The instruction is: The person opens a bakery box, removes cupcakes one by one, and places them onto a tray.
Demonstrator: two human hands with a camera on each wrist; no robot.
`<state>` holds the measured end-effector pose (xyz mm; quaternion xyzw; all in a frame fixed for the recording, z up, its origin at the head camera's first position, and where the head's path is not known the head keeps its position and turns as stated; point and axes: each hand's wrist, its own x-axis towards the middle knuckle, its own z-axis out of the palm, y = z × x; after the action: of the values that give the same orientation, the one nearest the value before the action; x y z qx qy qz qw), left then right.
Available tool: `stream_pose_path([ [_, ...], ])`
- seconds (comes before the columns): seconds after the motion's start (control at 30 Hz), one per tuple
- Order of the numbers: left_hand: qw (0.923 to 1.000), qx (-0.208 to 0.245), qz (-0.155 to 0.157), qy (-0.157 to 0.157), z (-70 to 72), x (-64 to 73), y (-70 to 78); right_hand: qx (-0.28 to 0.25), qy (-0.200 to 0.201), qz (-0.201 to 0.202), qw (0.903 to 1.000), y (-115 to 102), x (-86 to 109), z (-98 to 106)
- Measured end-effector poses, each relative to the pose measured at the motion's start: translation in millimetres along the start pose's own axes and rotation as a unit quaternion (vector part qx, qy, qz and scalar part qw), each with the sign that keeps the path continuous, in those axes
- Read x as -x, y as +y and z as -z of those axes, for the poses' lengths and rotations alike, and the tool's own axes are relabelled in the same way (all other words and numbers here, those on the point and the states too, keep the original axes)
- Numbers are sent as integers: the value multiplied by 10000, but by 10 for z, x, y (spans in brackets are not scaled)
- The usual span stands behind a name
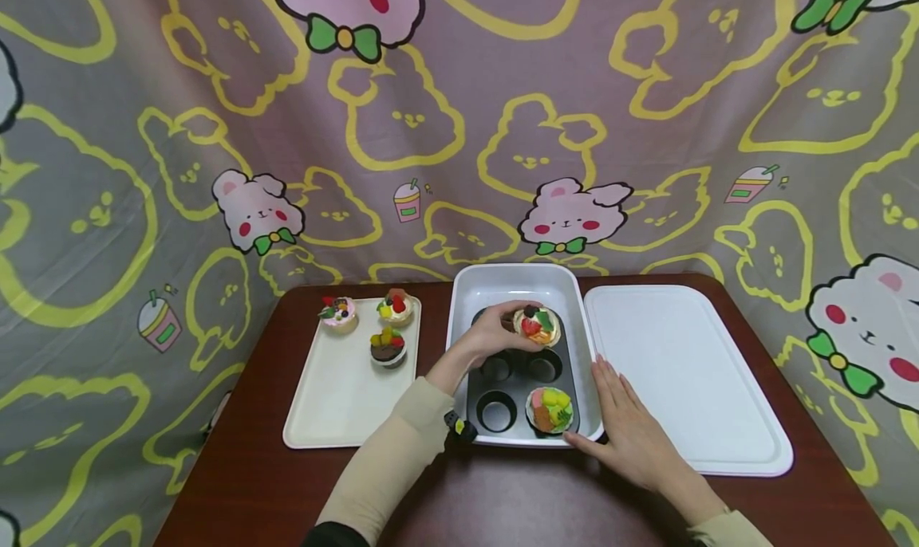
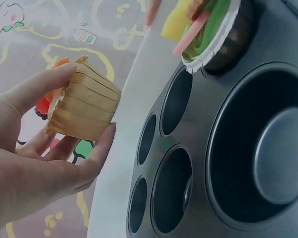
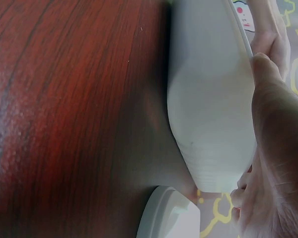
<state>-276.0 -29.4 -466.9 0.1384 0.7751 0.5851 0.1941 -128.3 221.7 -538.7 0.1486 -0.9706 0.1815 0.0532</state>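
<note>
My left hand (image 1: 500,328) pinches a toy cupcake (image 1: 537,326) with strawberry, dark berry and green leaf toppings over the far part of a dark muffin tin (image 1: 518,387). In the left wrist view, thumb and fingers grip its tan pleated wrapper (image 2: 87,99) above the tin's round cups. The tin lies inside a deep white tray (image 1: 513,276). A second cupcake (image 1: 550,410), topped in yellow, green and pink, sits in the near right cup. My right hand (image 1: 632,427) rests with straight fingers on the tray's right rim, its thumb at the near corner.
To the left, a cream tray (image 1: 337,407) bears a pink cupcake (image 1: 338,314), a cream-topped cupcake (image 1: 396,308) and a chocolate cupcake (image 1: 388,348). A white lid-like board (image 1: 689,371) lies at the right. Behind the brown table (image 1: 502,499) hangs a patterned cloth (image 1: 459,132).
</note>
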Motion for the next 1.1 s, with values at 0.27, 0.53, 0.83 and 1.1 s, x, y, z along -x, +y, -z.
stream_pose_path([
  [0.27, 9974, 635, 157, 297, 75, 62, -87, 84, 54, 50, 9999, 9, 22, -8],
  [0.53, 9957, 778, 190, 475, 246, 223, -68, 93, 36, 14, 9999, -3, 17, -8],
  [0.83, 9941, 707, 227, 790, 463, 466, -70, 108, 97, 64, 9999, -4, 16, -11],
  [1.1, 9908, 846, 368, 990, 717, 736, -148, 77, 54, 14, 10000, -14, 6, 5],
])
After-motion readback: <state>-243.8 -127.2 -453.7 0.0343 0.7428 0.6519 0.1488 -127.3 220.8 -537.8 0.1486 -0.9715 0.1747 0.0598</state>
